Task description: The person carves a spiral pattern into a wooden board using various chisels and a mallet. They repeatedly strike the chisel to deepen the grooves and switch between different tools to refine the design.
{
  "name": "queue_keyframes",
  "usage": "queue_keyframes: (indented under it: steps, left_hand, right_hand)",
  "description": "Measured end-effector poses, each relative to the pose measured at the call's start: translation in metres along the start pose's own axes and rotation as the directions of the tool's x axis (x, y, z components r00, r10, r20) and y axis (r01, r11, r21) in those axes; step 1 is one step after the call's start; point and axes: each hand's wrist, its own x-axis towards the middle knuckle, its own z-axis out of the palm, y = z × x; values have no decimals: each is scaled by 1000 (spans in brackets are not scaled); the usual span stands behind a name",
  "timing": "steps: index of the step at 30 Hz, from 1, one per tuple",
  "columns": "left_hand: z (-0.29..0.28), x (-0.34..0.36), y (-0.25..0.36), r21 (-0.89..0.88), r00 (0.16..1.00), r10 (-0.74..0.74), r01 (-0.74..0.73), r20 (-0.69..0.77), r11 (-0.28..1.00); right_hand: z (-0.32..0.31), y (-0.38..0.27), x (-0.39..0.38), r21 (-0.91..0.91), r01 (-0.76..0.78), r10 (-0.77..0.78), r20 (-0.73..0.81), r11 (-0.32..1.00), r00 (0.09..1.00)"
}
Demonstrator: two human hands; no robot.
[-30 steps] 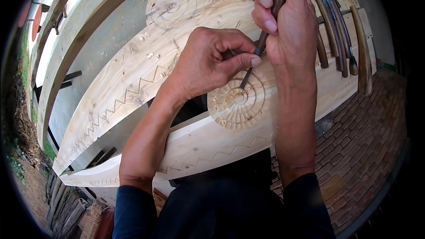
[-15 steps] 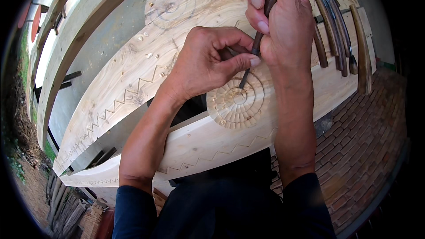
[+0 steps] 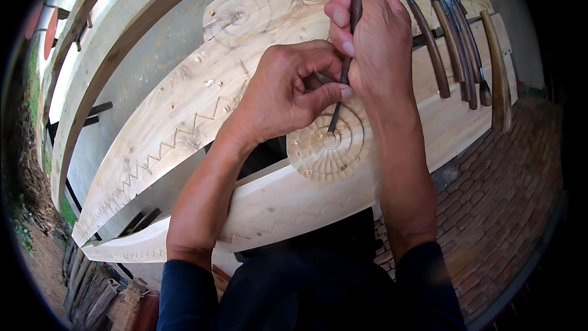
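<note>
A carving gouge (image 3: pixel 334 117) with a dark wooden handle slants down to a round carved rosette (image 3: pixel 327 162). Its tip meets the wood beside the small centre circle. My right hand (image 3: pixel 384 49) is wrapped round the handle from above. Lower down, my left hand (image 3: pixel 278 89) pinches the tool between thumb and fingers where handle and blade meet; the fingertips partly cover that joint. The rosette has rings and radiating cuts, and lies on a pale curved wooden workpiece (image 3: pixel 263 208) with a zigzag line carved along its edge.
Several long-handled carving tools (image 3: pixel 456 40) lie side by side at the upper right. Wood chips (image 3: pixel 209 83) are scattered on the far board, near a pencilled circle (image 3: pixel 237 17). Curved wooden beams (image 3: pixel 116 43) rise at left. Brick paving (image 3: pixel 484 202) spreads at lower right.
My right hand and the handle have shifted left, so the gouge stands a little steeper. Its tip is slightly nearer the rosette's centre. My left hand keeps its pinch.
</note>
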Motion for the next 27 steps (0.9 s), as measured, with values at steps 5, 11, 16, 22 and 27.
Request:
queue_keyframes:
  steps: [5,11,16,22,27]
  left_hand:
    - [3,-1,0,-182,997,-77,78,11,980]
    - [6,1,-6,-108,996,81,-84,-31,991]
    - [4,1,-3,-82,999,34,-34,-2,996]
    - [4,0,-3,-67,1000,25,-25,-11,997]
    - [5,0,-2,-85,1000,17,-18,-11,996]
  right_hand:
    - [-20,-8,6,35,-1,1,2,999,1000]
    - [-20,-14,6,43,46,-46,-3,998,999]
    - [-4,-17,-1,79,102,-100,-26,992,995]
    - [-5,-15,-1,61,83,-82,-24,995,996]
    - [-6,-14,-1,40,96,-95,-6,995,995]
